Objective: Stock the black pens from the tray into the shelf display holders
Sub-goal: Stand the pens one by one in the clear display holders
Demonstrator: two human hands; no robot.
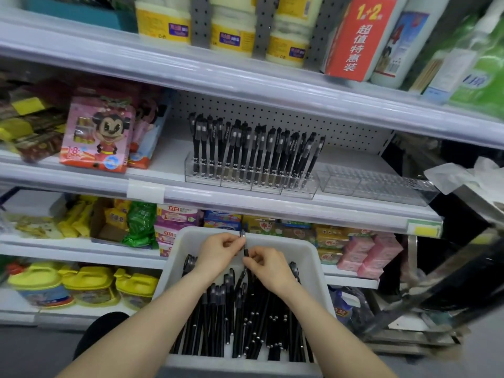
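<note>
Above the white tray (311, 264), left hand (221, 251) and right hand (268, 266) both pinch one black pen (246, 251); a slack pinch could drop it among the loose pens (245, 323) in the tray, short of the display holders (251, 182) higher up.

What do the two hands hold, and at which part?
One slim black plastic pen, above the white plastic tray. The left hand pinches its upper part; the right hand pinches it lower down.
</note>
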